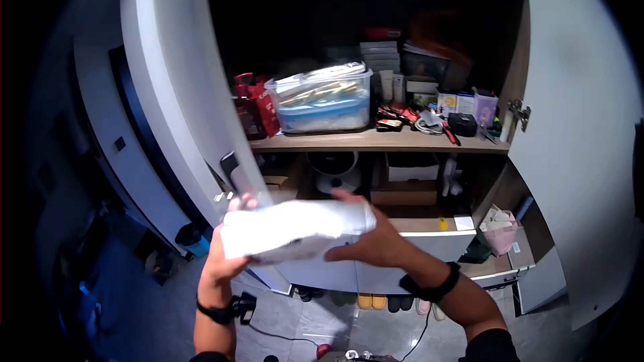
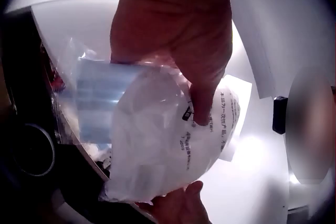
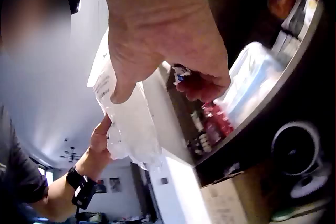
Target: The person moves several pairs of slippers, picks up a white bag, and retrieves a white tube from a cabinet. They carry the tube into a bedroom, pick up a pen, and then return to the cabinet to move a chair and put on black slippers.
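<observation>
A white plastic packet (image 1: 298, 228) is held up between both hands in front of the open cabinet; motion blurs it in the head view. My left hand (image 1: 225, 258) grips its left end, and in the left wrist view the thumb (image 2: 203, 106) presses on the printed face. Small dark lettering covers part of the soft, clear-wrapped packet (image 2: 152, 134). On the opposite end, my right hand (image 1: 382, 241) holds it with thumb and fingers spread around the edge. The right wrist view shows the right thumb (image 3: 124, 88) against the packet (image 3: 131, 124).
A clear bin (image 1: 322, 114) full of packages stands on the upper shelf (image 1: 402, 139), beside small boxes, cables and red-handled pliers (image 1: 451, 135). Cabinet doors (image 1: 577, 94) stand open at both sides. Below is an open drawer (image 1: 429, 234); slippers (image 1: 372, 301) line the floor.
</observation>
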`<act>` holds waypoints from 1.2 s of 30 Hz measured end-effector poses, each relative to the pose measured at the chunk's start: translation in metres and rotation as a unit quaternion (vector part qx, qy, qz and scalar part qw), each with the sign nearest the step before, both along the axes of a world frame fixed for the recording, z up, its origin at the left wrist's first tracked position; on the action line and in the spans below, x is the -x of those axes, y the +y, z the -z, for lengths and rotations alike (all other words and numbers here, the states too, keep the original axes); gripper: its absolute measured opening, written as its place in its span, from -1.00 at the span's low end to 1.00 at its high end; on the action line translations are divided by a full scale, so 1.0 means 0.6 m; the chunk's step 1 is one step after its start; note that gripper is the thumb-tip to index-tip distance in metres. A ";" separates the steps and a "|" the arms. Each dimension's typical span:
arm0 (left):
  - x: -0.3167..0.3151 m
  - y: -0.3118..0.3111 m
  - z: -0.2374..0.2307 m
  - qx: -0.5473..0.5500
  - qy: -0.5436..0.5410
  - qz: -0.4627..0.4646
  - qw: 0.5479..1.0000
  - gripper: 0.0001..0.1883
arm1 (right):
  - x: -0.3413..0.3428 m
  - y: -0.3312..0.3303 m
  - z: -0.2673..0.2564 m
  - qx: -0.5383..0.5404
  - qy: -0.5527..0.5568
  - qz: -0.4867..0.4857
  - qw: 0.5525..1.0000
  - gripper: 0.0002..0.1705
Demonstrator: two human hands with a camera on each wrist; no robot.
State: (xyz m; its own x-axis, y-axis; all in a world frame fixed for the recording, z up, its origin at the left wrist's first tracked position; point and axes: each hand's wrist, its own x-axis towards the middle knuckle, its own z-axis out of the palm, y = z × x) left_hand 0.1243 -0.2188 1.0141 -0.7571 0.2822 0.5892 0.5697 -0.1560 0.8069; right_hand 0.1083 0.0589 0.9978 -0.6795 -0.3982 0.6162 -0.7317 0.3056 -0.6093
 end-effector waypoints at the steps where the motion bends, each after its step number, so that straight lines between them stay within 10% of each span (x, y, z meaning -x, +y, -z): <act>1: -0.020 -0.021 0.005 -0.030 0.032 0.026 0.999 -0.43 | -0.004 -0.031 -0.020 -0.006 0.010 -0.032 0.999 -0.03; 3: -0.052 -0.077 0.025 -0.029 -0.049 -0.007 0.998 -0.35 | 0.004 -0.095 -0.022 0.016 0.084 -0.103 0.991 -0.61; 5: -0.106 -0.105 0.009 -0.044 -0.097 -0.033 0.994 -0.21 | 0.010 -0.143 -0.019 0.033 0.109 -0.153 0.982 -0.79; 13: -0.180 -0.331 0.100 -0.172 -0.058 -0.299 0.937 -0.36 | 0.043 -0.185 0.074 0.092 0.031 -0.179 0.979 -0.79; 21: -0.168 -0.453 0.268 -0.268 -0.345 -0.396 0.808 -0.42 | -0.116 0.115 0.276 -0.061 -0.163 0.275 0.946 -0.79; 26: 0.023 -0.295 0.443 -0.073 -0.464 -0.220 0.855 -0.67 | -0.310 0.218 0.324 -0.066 -0.236 0.466 0.850 -0.81; 28: 0.101 -0.152 0.394 0.007 -0.451 -0.113 0.885 -0.63 | -0.366 0.237 0.334 -0.059 -0.245 0.512 0.821 -0.80; 33: 0.281 0.129 0.295 0.177 -0.238 0.066 0.953 -0.60 | -0.495 0.280 0.363 -0.064 -0.261 0.589 0.763 -0.78; 36: 0.335 0.288 0.224 0.276 0.036 -0.025 0.960 -0.70 | -0.563 0.294 0.392 -0.014 -0.304 0.639 0.707 -0.76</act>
State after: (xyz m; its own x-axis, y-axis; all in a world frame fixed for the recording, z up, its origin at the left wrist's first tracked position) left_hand -0.0765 -0.0462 0.8797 -0.7406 0.5306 0.4123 0.6234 0.3133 0.7164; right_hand 0.4464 0.2353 0.7629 -0.6317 0.7729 0.0596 0.5467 0.4988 -0.6726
